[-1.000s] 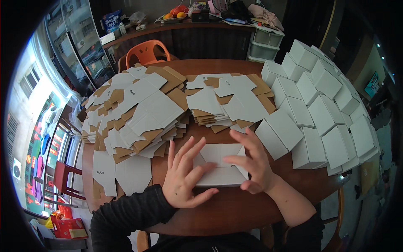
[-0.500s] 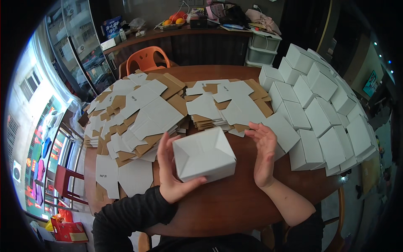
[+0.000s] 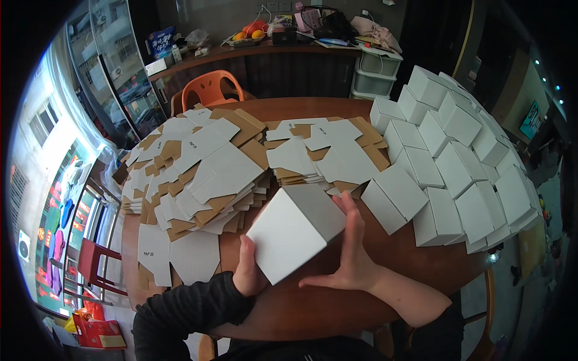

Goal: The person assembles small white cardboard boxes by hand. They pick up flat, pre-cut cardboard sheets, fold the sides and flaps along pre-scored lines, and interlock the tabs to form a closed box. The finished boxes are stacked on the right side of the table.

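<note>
A closed white cardboard box (image 3: 283, 240) is tilted above the near middle of the table, one corner pointing down toward me. My left hand (image 3: 248, 271) grips it from the left, thumb on the front face and the other fingers hidden behind it. Beside the box's right edge, my right hand (image 3: 352, 249) is open, thumb stretched out and fingers pointing up. Its fingertips are close to the box's far right corner; whether they touch I cannot tell. Past that hand, a finished white box (image 3: 394, 198) lies on the table.
A large pile of white boxes (image 3: 460, 168) rises on the right. Flat white-and-brown carton blanks (image 3: 220, 171) are heaped at left, with a smaller stack (image 3: 343, 156) in the middle. The brown table (image 3: 301, 307) has an orange chair (image 3: 211, 84) at its far side.
The box has been turned over and tilted, so smooth faces now show instead of the folded one. My right hand has moved left, close to the box.
</note>
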A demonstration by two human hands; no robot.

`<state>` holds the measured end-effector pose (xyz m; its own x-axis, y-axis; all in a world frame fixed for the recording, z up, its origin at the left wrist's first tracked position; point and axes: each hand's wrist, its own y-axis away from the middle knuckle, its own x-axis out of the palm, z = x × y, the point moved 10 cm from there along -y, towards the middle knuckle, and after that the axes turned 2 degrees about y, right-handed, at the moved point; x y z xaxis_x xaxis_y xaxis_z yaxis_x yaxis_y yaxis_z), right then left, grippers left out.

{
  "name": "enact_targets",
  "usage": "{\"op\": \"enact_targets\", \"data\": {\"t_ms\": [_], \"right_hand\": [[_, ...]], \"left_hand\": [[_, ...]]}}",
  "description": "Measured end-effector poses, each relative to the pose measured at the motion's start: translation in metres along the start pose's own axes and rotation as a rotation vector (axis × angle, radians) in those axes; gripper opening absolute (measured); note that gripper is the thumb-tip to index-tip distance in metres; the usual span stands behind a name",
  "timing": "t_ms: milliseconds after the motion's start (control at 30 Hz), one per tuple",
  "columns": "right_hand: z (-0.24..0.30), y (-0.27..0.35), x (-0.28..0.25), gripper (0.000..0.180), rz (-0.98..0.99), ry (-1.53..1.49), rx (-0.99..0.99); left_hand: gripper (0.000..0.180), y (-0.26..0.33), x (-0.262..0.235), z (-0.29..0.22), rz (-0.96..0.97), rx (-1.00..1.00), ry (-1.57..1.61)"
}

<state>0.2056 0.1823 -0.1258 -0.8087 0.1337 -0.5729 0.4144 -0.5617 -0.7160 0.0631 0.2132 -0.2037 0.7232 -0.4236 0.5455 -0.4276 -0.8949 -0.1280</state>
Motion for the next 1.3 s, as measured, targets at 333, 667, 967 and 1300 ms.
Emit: {"op": "enact_targets", "data": {"t_ms": [333,667,967,1300], "right_hand": [[-0.018,0.006,-0.006,0.148,0.042,-0.283,0.275],[-0.023,0.009,0.017,0.141,0.284,-0.221,0.398],[-0.021,-0.004,0.0,0.132,0.309,-0.093,0.336],[-0.032,-0.007,-0.004,0.132,0.443,-0.079,0.334]], "left_hand": [[0.169,-0.014,0.017,-0.055,0.277,0.39,-0.563],[0.148,-0.012,0.01,-0.036,0.281,0.246,-0.461],[0.143,-0.014,0.014,-0.04,0.259,0.25,-0.513],[0.142,-0.011,0.017,-0.036,0.223,0.288,-0.643]]}}
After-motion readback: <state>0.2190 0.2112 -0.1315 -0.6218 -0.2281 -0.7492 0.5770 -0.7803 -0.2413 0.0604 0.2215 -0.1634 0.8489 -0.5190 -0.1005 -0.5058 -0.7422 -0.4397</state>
